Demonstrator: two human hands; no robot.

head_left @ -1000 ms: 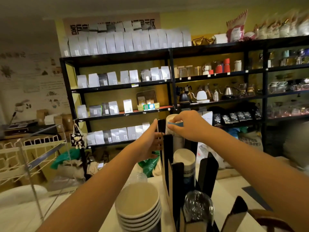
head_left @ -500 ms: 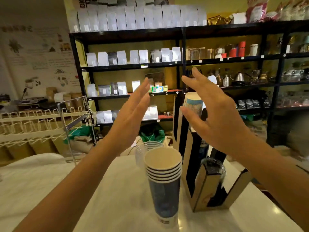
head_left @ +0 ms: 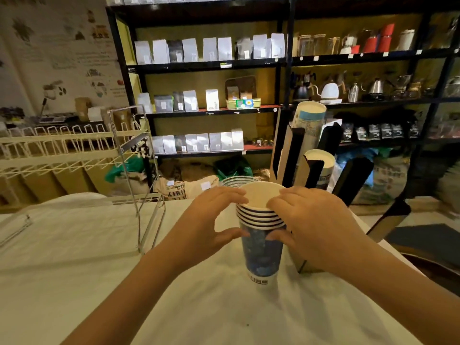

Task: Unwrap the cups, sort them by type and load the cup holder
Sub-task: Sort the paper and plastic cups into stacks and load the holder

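- Your left hand (head_left: 211,220) and right hand (head_left: 313,220) curl their fingers around the stack of paper cups (head_left: 261,232), pinching it from both sides.
- The stack stands upright on the table (head_left: 99,282), beside the cup holder (head_left: 308,170).

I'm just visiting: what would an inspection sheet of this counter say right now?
Surface: white counter, bare in front.
Job's things: stack of blue paper cups standing upright; cup holder behind it, two slots already holding cups.
Clutter: clear plastic cups behind the stack; wire rack to the left.
Hands: left hand and right hand both close around the stack's rims.
Cables: nothing seen.
Surroundings: shelves of bags and kettles.
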